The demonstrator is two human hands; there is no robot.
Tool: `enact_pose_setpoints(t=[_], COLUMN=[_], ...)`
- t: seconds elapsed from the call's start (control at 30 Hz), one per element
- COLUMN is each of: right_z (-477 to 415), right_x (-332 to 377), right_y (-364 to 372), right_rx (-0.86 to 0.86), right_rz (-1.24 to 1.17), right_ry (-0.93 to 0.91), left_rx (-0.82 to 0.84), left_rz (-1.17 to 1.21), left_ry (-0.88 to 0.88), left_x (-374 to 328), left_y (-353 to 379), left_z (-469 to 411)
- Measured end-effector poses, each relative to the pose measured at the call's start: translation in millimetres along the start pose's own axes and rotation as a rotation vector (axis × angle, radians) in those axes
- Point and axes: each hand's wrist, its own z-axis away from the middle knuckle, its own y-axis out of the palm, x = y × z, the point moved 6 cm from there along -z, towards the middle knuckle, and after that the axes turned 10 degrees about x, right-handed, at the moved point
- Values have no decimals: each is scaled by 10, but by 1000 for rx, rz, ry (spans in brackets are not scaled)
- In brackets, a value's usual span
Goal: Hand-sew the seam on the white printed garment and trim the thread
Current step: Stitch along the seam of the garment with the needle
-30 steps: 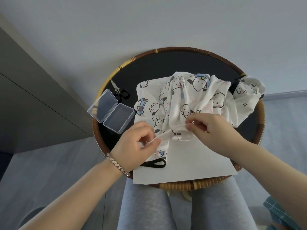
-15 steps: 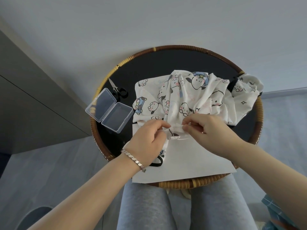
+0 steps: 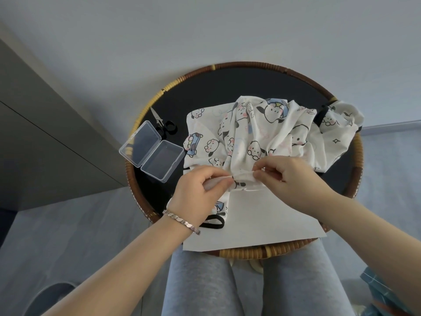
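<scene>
Both hands meet at the near edge of the white cartoon-printed cotton garment [image 3: 262, 133]. Our left hand [image 3: 200, 195] has its fingers curled and pinches a narrow folded strip of the fabric between thumb and forefinger. Our right hand [image 3: 289, 176] pinches the same strip just beside it, fingertips bent in tight. The two grips are near each other, with a short span of the hem taut between them. Whether either hand holds a needle or thread we cannot tell — it is too fine to make out.

A silver link bracelet [image 3: 182, 222] sits on our left wrist. The garment lies bunched across a white sheet of paper [image 3: 262, 220], its black trim loop [image 3: 213, 224] showing below our left hand. Both rest on a round black tray with a woven rattan rim [image 3: 250, 252], set over our grey-trousered knees [image 3: 198, 281].

On the tray's left lies an open clear plastic hinged box [image 3: 152, 153], and just behind it small black-handled scissors [image 3: 164, 126].
</scene>
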Motion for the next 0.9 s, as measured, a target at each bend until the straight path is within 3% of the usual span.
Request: enact_pose_setpoints(t=[0.37, 0.53, 0.67, 0.8, 0.9], right_z=[6, 116, 181, 196, 204], right_x=[4, 176, 252, 213, 236], right_y=[65, 67, 254, 409, 428], right_rx=[-62, -206, -130, -69, -54], right_rz=[-3, -293, -376, -622, -633], right_ry=[55, 38, 55, 153, 162], left_rx=[90, 47, -2, -41, -67], left_rz=[143, 167, 165, 164, 176], left_ry=[-224, -194, -174, -159, -150], left_x=[69, 30, 29, 17, -3], left_y=[47, 13, -17, -29, -38], left_z=[-79, -62, -51, -24, -10])
